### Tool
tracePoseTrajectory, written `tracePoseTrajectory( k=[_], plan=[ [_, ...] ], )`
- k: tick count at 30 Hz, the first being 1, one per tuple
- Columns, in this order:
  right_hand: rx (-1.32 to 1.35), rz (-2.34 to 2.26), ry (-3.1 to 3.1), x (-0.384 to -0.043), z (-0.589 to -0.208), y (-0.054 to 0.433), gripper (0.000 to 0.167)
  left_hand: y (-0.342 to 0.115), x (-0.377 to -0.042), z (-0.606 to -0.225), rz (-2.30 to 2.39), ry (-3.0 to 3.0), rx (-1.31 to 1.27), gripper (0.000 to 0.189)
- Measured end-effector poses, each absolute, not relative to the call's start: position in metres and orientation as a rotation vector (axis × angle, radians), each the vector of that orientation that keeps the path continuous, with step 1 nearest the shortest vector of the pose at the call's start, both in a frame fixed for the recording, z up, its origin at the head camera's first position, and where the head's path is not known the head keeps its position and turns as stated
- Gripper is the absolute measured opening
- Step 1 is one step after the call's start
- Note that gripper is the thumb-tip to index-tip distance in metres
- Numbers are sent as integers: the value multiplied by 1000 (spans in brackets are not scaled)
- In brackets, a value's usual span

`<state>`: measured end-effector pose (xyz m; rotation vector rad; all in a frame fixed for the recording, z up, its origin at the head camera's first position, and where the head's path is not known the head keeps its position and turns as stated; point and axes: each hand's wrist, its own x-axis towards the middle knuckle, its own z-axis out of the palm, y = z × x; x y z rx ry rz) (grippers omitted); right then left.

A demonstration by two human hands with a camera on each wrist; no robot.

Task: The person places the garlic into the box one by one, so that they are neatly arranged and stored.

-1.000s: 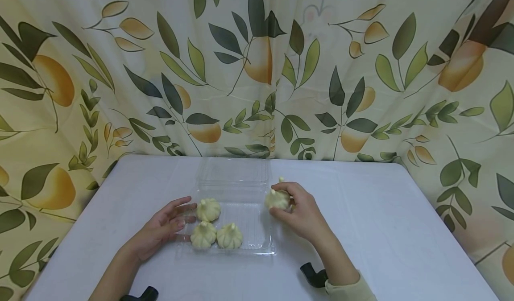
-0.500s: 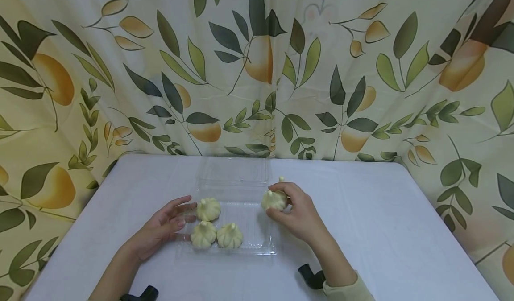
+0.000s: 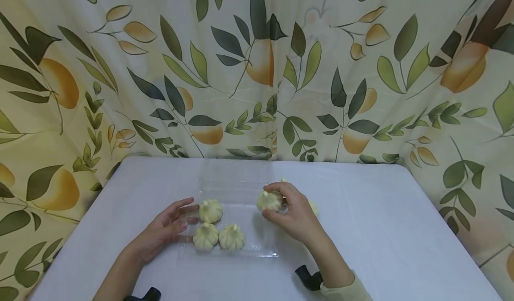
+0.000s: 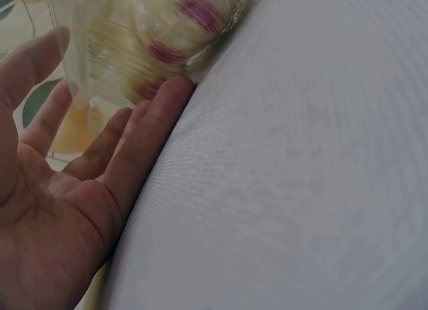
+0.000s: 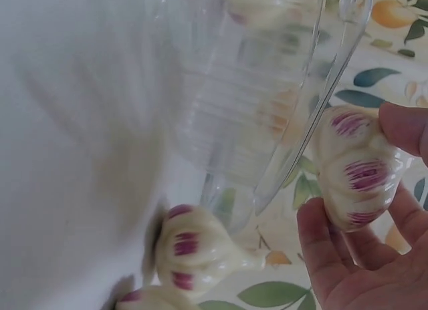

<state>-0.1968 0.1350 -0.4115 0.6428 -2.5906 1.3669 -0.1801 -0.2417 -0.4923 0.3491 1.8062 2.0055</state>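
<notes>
A garlic bulb point(image 3: 268, 201) is pinched between the thumb and fingers of my right hand point(image 3: 295, 214), held over the right side of a clear plastic clamshell box point(image 3: 263, 253). Purple streaks mark that held garlic bulb point(image 5: 358, 166) in the right wrist view. Inside the box sit three more: one garlic bulb point(image 3: 210, 211) at the back left, another garlic bulb point(image 3: 205, 237) at the front left, and a garlic bulb point(image 3: 231, 237) beside it. My left hand point(image 3: 162, 229) has its fingers extended against the box's left side; its fingertips point(image 4: 175, 89) touch the clear wall.
Beyond the right hand, a garlic bulb point(image 3: 313, 208) lies partly hidden on the white table point(image 3: 361, 229). Two loose bulbs, one a garlic bulb point(image 5: 197, 250), show outside the box in the right wrist view. The box's lid point(image 3: 237, 171) lies folded back.
My right hand has moved slightly left with the garlic bulb, further over the box. A bulb behind that hand has come partly into sight. The left hand stays at the box.
</notes>
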Motion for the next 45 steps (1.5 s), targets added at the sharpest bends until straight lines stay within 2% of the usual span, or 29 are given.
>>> tracePoseTrajectory(
  k=[12,45],
  plan=[
    [695,1444,-2565,-201,-401,119,47,-242,-180,-494,2000,1817,352,59],
    [761,1500,-2586,-201,-411,82,47,-240,-180,-491,2016,1812,376,61]
  ],
)
